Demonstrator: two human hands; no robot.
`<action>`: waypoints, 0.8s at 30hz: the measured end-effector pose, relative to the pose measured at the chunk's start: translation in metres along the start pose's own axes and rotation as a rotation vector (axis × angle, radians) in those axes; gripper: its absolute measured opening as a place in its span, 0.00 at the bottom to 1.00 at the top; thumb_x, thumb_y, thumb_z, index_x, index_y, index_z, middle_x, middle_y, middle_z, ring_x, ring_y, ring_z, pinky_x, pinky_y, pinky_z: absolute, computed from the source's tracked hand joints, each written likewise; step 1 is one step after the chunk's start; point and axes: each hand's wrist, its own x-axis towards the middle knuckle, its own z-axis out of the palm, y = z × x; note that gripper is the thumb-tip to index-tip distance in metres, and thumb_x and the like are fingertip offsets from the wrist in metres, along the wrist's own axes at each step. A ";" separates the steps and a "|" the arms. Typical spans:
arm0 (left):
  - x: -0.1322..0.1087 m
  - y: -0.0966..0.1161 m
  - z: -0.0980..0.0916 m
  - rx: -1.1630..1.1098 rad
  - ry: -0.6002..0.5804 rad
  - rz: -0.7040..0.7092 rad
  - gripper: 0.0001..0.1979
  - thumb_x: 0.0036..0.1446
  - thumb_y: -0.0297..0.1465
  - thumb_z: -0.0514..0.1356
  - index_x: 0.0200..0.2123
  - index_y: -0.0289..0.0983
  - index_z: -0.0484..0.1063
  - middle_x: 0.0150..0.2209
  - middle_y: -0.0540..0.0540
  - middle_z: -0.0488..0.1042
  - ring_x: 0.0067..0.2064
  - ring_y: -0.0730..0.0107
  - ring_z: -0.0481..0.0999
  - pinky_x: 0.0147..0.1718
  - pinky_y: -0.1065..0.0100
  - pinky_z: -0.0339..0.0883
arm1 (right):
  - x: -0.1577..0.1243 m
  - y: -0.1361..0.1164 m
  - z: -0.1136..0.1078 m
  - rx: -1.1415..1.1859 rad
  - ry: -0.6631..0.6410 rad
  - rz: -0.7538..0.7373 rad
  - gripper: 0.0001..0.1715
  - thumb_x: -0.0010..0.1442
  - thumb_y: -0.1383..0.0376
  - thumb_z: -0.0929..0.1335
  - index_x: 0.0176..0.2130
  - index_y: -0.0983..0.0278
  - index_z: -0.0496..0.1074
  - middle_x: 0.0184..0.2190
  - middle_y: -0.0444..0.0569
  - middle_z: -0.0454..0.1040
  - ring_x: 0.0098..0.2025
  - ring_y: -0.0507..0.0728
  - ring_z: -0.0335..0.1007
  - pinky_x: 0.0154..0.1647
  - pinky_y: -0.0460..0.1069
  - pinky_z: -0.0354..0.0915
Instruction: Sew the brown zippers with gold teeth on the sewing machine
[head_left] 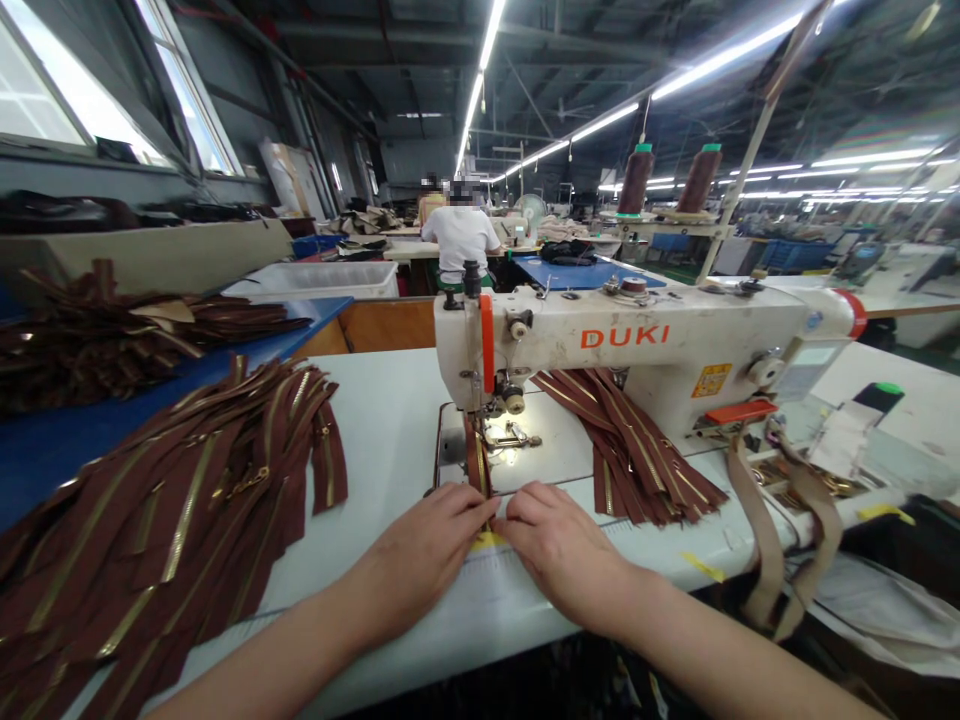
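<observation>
A brown zipper (478,455) with gold teeth runs under the presser foot of the white sewing machine (547,335). Its near end is between my two hands at the front of the machine bed. My left hand (442,535) is closed, fingertips pinching the zipper's left edge. Opposite it, my right hand (559,540) has its fingers curled together at the zipper's right edge; its grip is partly hidden. On the left of the table lies a large pile of brown zippers (202,500). Another bunch of zippers (630,450) lies right of the needle, beneath the machine arm.
More brown strips (120,335) lie on a blue table (45,450) at the left. Thread cones (636,180) stand behind the machine. Beige straps (757,540) hang over the table's right front edge, beside a parts tray (817,480). A person in white (460,240) sits ahead.
</observation>
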 end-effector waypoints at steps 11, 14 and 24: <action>-0.002 0.000 0.002 -0.065 0.032 -0.004 0.17 0.61 0.23 0.48 0.50 0.40 0.69 0.43 0.43 0.70 0.45 0.63 0.68 0.46 0.60 0.67 | -0.002 0.000 -0.005 0.152 0.045 0.103 0.11 0.64 0.70 0.62 0.41 0.64 0.73 0.34 0.50 0.70 0.39 0.57 0.61 0.41 0.50 0.62; -0.003 -0.001 0.003 -0.086 0.034 0.000 0.17 0.62 0.23 0.48 0.50 0.39 0.69 0.43 0.43 0.70 0.46 0.63 0.68 0.47 0.60 0.66 | -0.002 -0.001 -0.006 0.156 0.042 0.099 0.13 0.65 0.69 0.61 0.41 0.64 0.74 0.33 0.50 0.70 0.39 0.57 0.61 0.41 0.50 0.63; -0.005 -0.005 0.007 -0.092 0.038 0.007 0.16 0.62 0.23 0.49 0.50 0.38 0.68 0.45 0.43 0.69 0.47 0.63 0.67 0.48 0.60 0.65 | -0.002 -0.001 -0.005 0.152 0.019 0.081 0.12 0.65 0.68 0.61 0.42 0.64 0.73 0.35 0.51 0.70 0.40 0.57 0.61 0.42 0.50 0.62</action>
